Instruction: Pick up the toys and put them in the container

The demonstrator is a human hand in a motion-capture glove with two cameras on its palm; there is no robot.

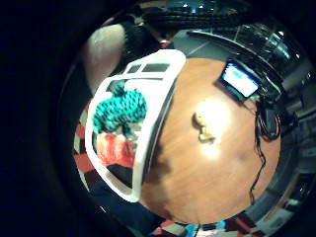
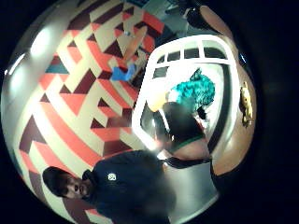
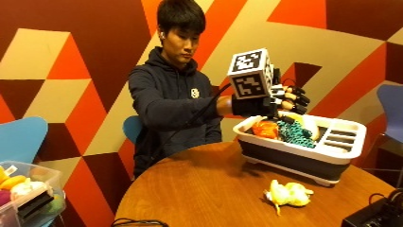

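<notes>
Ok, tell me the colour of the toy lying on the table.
Yellow; the toy on the table shows best in the outside view.

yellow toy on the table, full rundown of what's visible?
The yellow toy is a small soft-looking plush, pale yellow with some orange and white parts; its exact shape is hard to tell. It lies flat on the round wooden table, out in front of the white container and apart from it. Nothing touches it; the gloved right hand is up over the container.
</notes>
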